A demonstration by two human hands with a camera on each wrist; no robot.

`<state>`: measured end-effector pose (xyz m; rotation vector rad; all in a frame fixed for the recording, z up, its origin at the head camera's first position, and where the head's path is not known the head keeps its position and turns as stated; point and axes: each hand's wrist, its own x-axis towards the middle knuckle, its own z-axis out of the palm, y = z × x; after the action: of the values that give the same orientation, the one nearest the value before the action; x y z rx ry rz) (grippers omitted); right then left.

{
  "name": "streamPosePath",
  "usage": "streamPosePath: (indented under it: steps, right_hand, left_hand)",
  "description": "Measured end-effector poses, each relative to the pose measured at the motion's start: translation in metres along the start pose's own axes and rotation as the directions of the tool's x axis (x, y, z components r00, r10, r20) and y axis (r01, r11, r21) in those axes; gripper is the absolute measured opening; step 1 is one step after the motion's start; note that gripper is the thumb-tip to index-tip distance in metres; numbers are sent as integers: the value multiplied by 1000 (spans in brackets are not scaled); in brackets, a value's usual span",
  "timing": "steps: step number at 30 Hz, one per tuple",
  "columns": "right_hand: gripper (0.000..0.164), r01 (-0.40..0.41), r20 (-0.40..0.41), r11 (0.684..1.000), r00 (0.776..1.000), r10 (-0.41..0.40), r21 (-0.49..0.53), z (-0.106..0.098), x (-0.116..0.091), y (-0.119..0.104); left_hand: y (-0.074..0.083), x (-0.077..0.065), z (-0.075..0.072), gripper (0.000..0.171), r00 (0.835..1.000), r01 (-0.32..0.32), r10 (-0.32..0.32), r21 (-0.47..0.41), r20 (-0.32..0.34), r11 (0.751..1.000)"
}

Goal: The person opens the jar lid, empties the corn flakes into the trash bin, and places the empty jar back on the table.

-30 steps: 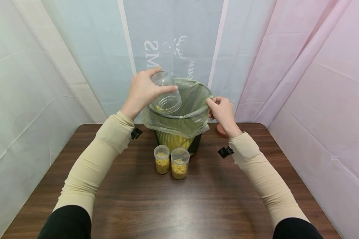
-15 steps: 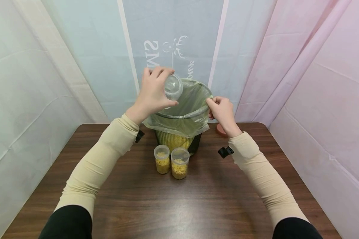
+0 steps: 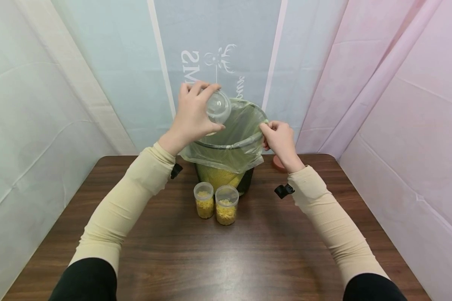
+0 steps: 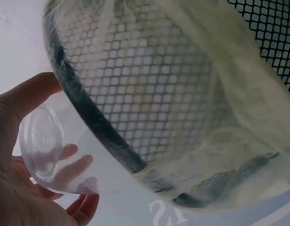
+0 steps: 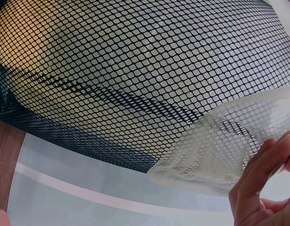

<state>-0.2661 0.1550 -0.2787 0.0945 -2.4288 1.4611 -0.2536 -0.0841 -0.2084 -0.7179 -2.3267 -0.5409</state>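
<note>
Over the left part of a black mesh bin (image 3: 246, 182), my left hand (image 3: 192, 115) grips a clear plastic jar (image 3: 218, 108), tipped with its base up. The left wrist view shows thumb and fingers round the jar (image 4: 41, 141), close to the bin's dark rim (image 4: 95, 122); the jar's mouth is hidden. A pale green plastic bag (image 3: 226, 159) lines the bin and folds down over the rim. At the right side of the rim my right hand (image 3: 280, 140) pinches the bag. Yellowish contents show through the mesh low in the bin.
Two open clear jars, the left one (image 3: 204, 207) and the right one (image 3: 226, 214), stand before the bin, partly filled with yellow flakes. A reddish lid (image 3: 277, 164) lies on the brown table (image 3: 226, 255) behind my right wrist. Cloth curtains (image 3: 128, 50) enclose the table.
My left hand has turned the jar from tilted, its mouth facing me, to base up over the bin. Flakes seen at its mouth are out of sight. The right hand has stayed.
</note>
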Motion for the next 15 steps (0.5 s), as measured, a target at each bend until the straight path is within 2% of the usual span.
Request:
streamPosePath:
  steps: [4, 7, 10, 15]
  right_hand:
    - [29, -1, -2, 1000, 1000, 1, -2, 0, 0, 1]
    - [29, -4, -2, 1000, 1000, 4, 1, 0, 0, 1]
    - [28, -7, -3, 1000, 1000, 7, 8, 0, 0, 2]
    - [28, -4, -7, 1000, 1000, 4, 7, 1, 1, 2]
  left_hand:
    - [-3, 2, 1, 92, 996, 86, -86, -11, 14, 996]
    - [-5, 3, 2, 93, 981, 192, -191, -16, 41, 981]
    - [-8, 5, 3, 90, 952, 304, -300, -48, 67, 952]
    - [-16, 7, 2, 89, 879, 473, -453, -161, 148, 866]
